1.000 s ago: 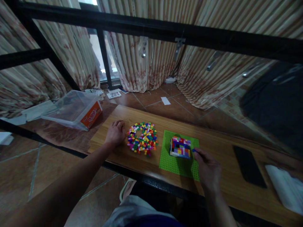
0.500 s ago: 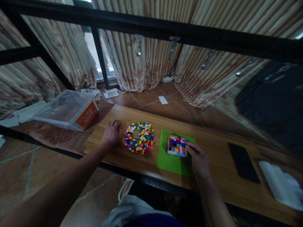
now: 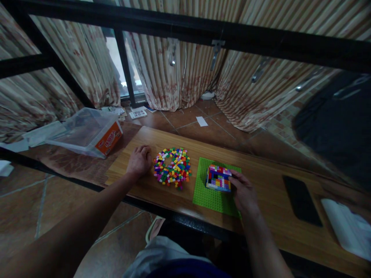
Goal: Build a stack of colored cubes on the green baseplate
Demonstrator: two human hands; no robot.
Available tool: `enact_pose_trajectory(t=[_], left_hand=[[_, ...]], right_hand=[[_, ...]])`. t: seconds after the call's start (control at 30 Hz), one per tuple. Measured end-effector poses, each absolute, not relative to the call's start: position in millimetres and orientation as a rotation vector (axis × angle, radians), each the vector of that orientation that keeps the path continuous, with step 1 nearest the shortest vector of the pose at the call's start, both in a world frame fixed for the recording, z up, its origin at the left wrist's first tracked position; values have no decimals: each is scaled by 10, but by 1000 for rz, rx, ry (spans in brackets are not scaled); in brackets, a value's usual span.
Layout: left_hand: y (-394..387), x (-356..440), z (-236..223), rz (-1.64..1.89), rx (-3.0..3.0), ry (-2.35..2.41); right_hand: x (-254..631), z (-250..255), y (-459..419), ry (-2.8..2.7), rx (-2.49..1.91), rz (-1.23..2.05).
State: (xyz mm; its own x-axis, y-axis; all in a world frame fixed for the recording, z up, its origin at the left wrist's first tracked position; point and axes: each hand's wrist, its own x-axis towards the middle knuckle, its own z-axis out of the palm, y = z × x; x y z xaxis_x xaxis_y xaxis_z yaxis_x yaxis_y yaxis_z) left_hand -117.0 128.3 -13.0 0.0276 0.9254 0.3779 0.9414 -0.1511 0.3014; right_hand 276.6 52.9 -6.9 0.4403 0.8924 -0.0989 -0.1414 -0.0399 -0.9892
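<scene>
My left hand rests on the wooden table with its fingers curled in; whatever may be in them is hidden. Just to its right lies a loose pile of small toy bricks in many colours. A hollow rectangular toy brick structure, with multicoloured walls and a dark opening in its top, stands on the green baseplate. My right hand grips the structure at its right side, thumb and fingers closed at the upper right edge. The fingertips are partly hidden.
A clear plastic bin with an orange label stands beyond the table's left end. A black phone-like slab and a white packet lie on the table at right. A black metal frame crosses in front of the curtains.
The whole view has shifted slightly as the head moved. My right hand stays at the brick structure's right side, and my left hand stays beside the pile.
</scene>
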Motion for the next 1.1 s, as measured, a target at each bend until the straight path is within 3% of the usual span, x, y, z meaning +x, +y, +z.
enact_pose_trajectory(t=[0.37, 0.5, 0.6, 0.83, 1.1], left_hand=[[1264, -1135, -94, -779, -2236, -2052], [1263, -1140, -107, -755, -2230, -2056], [1263, -1147, -115, -738, -2231, -2052], [1256, -1139, -111, -743, -2226, -2057], [1256, -1136, -127, -773, -2224, -2027]], right_hand=[[2773, 12, 474, -678, -1349, 1014], [2665, 164, 337, -700, -1505, 707], [2447, 304, 186, -854, -1557, 491], [1820, 355, 97, -1541, -1448, 621], [1462, 205, 537, -1858, -1572, 514]])
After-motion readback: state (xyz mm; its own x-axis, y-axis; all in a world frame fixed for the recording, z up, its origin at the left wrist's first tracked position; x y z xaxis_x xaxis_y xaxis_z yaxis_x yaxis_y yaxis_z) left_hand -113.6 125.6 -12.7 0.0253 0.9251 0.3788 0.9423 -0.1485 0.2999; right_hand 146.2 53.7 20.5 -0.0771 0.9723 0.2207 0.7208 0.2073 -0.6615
